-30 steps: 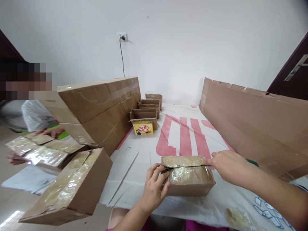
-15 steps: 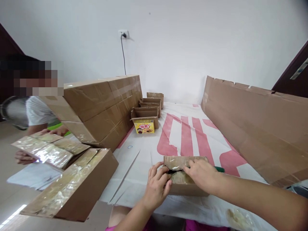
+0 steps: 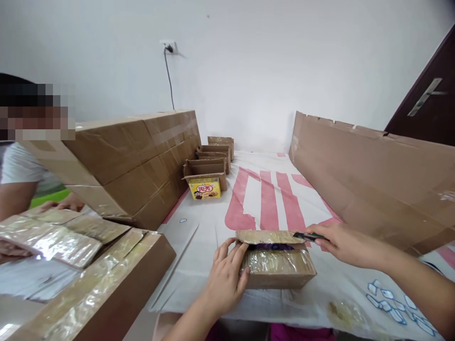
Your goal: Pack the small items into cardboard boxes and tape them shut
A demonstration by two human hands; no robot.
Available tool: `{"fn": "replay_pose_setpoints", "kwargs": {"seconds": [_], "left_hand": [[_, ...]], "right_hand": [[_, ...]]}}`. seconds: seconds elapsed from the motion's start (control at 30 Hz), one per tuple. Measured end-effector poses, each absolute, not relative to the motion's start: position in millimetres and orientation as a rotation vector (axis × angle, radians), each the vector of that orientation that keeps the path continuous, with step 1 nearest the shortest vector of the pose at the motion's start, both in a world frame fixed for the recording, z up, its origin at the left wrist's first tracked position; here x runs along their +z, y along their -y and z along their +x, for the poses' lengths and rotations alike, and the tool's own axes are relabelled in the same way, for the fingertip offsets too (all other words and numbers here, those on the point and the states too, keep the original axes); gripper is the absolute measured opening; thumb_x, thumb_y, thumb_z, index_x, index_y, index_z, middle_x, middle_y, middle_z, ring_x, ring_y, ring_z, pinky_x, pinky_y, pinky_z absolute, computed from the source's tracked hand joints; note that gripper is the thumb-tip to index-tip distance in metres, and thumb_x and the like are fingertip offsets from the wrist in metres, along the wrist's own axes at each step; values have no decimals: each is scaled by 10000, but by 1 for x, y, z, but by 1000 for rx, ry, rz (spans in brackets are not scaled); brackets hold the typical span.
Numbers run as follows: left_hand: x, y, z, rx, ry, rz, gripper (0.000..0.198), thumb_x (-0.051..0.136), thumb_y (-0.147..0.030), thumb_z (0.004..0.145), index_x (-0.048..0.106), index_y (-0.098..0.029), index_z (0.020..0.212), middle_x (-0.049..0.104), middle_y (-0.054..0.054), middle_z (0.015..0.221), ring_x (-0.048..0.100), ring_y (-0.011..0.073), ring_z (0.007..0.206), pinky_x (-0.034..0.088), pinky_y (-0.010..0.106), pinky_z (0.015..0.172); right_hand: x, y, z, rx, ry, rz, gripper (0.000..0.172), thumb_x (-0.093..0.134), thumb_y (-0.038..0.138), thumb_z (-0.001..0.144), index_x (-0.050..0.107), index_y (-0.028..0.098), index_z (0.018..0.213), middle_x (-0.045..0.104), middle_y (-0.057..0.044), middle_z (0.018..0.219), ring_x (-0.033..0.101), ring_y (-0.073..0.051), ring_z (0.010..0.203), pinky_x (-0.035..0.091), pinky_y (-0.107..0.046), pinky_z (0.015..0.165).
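Observation:
A small taped cardboard box (image 3: 277,265) lies on the white and red sheet (image 3: 273,199) in front of me. Its top flaps are slit apart, and something dark purple shows in the gap. My left hand (image 3: 225,279) rests on the box's left end with curled fingers, steadying it. My right hand (image 3: 337,244) is closed on a dark-handled cutter (image 3: 304,235) at the box's far right corner, its tip at the slit.
A long stack of big cartons (image 3: 135,161) runs along the left. A flat cardboard sheet (image 3: 373,175) stands on the right. Small open boxes (image 3: 208,163) and a yellow packet (image 3: 204,188) sit further back. Taped cartons (image 3: 88,284) lie near left, where another person's hand (image 3: 62,204) rests.
My right hand moved from over the middle of the box out to its right corner, drawing the cutter along the slit. The flaps' gap is now wider. The view shifted slightly.

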State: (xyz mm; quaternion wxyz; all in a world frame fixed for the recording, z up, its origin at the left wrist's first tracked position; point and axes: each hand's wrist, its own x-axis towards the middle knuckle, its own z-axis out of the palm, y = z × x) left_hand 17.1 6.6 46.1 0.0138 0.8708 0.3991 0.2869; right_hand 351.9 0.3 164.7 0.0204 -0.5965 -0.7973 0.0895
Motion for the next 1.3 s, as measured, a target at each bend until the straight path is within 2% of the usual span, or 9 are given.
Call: {"fn": "replay_pose_setpoints", "kwargs": {"seconds": [0.13, 0.2, 0.4, 0.53, 0.67, 0.87, 1.0, 1.17, 1.3], "left_hand": [[55, -1, 19, 901, -1127, 2768, 482, 476, -161, 878, 435, -179, 1357, 604, 116, 1240, 420, 339, 1255, 330, 584, 1033], [57, 5, 21, 974, -1049, 2743, 462, 492, -141, 870, 456, -178, 1329, 583, 125, 1231, 451, 311, 1224, 349, 565, 1042], [43, 27, 22, 1312, -845, 2609, 439, 495, -20, 871, 492, -163, 1286, 515, 146, 1212, 538, 197, 1157, 509, 297, 936], [39, 32, 27, 1397, -860, 2452, 416, 495, -51, 894, 484, -174, 1292, 558, 142, 1203, 592, 185, 1122, 528, 284, 916], [47, 23, 37, 1325, -1013, 2163, 287, 577, -158, 890, 557, -226, 1168, 692, 34, 958, 683, 144, 871, 554, 224, 759], [65, 11, 46, 1192, -1086, 1990, 102, 648, -240, 845, 664, -214, 942, 707, 13, 871, 670, 148, 814, 518, 230, 725], [84, 9, 49, 1098, -1102, 2019, 76, 666, -262, 824, 674, -189, 805, 682, 30, 832, 649, 160, 792, 493, 244, 717], [105, 2, 58, 838, -1129, 2163, 165, 584, -187, 856, 728, -225, 927, 686, 23, 817, 638, 160, 764, 451, 243, 688], [106, -10, 62, 699, -1177, 2182, 177, 562, -144, 836, 716, -197, 767, 678, 22, 756, 629, 164, 743, 429, 247, 675]], "right_hand": [[117, -6, 379, 405, 2110, -1983, 351, 344, 347, 951, 546, 282, 1230, 715, -30, 891, 642, -212, 711, 438, -298, 630], [81, -4, 382, 376, 2049, -2037, 363, 341, 307, 944, 547, 268, 1240, 709, -56, 969, 649, -225, 778, 439, -306, 658], [2, 5, 371, 430, 2287, -2013, 245, 498, 191, 814, 708, 213, 938, 679, -108, 931, 624, -252, 855, 446, -327, 730], [23, 0, 375, 431, 2106, -1797, 282, 463, 321, 892, 678, 202, 1028, 677, -121, 1051, 615, -270, 985, 473, -387, 852], [79, 9, 352, 351, 1732, -1544, 310, 400, 418, 966, 635, 229, 1038, 682, -81, 1005, 630, -232, 952, 521, -355, 792], [120, 30, 274, 171, 2162, -1100, 182, 568, 277, 919, 623, 224, 1083, 670, -62, 994, 573, -228, 995, 473, -396, 882], [118, 24, 251, 54, 2194, -1046, 102, 545, 145, 903, 620, 196, 949, 647, -44, 869, 546, -210, 884, 449, -388, 810], [108, 22, 250, -246, 2229, -920, 204, 461, 75, 904, 615, 196, 848, 610, -36, 830, 494, -185, 823, 404, -348, 763], [92, 27, 266, -414, 2366, -739, 256, 408, 69, 898, 633, 191, 889, 631, -55, 924, 498, -200, 908, 399, -359, 817]]}}
